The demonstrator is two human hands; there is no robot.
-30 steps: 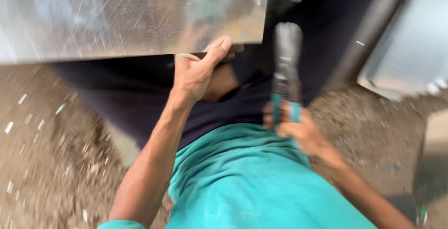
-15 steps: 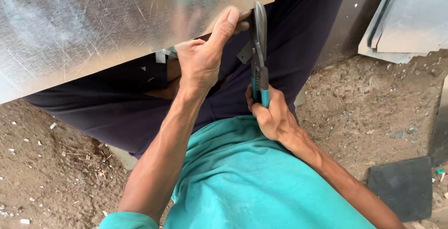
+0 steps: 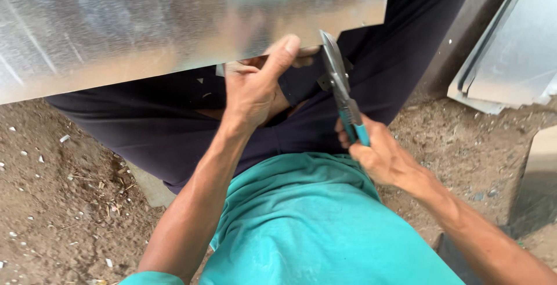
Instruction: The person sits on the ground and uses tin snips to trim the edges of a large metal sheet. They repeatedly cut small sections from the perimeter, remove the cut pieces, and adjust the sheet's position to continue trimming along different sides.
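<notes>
A large shiny metal sheet (image 3: 145, 24) lies across my lap and fills the top of the head view. My left hand (image 3: 255, 82) grips its near edge, thumb on top and fingers under it. Tin snips (image 3: 339, 90) with teal handles sit in my right hand (image 3: 380, 154), which is shut on them. Their blades point up to the sheet's near edge, just right of my left thumb. I am seated in dark trousers and a teal shirt.
Bare brown dirt ground (image 3: 64, 204) with small white scraps lies on both sides of my legs. More bent metal sheets (image 3: 510, 58) lean at the upper right. A dark flat slab (image 3: 536, 192) sits at the right edge.
The view has steadied from a blurred frame. My right hand has brought the snips up to the sheet's edge. My left hand has kept its hold on the edge.
</notes>
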